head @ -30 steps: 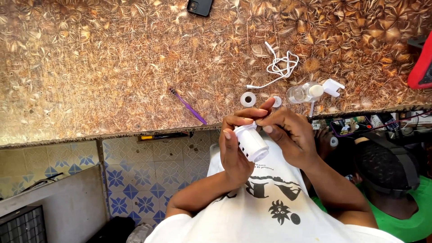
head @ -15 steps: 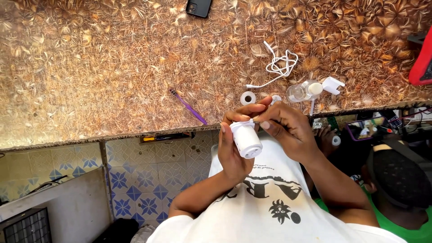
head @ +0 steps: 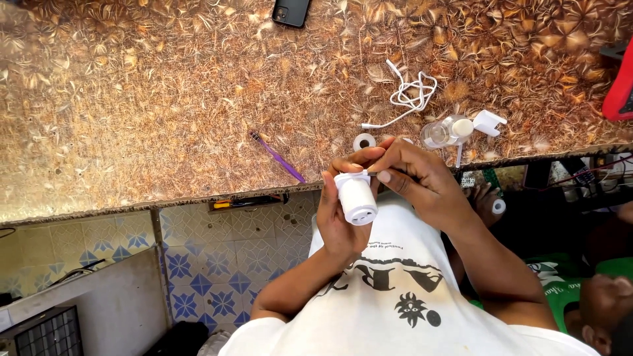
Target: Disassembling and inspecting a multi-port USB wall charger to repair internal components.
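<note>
Left hand (head: 343, 211) grips white plug (head: 357, 196) from behind | right hand (head: 422, 178) pinches thin tool (head: 370, 173) at plug's top rim | plug: cylindrical, smooth, holes in the end facing the camera, held above shirt (head: 395, 296), just off counter (head: 165, 99) edge

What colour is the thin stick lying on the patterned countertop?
Purple; the thin stick shows best in the head view.
</note>
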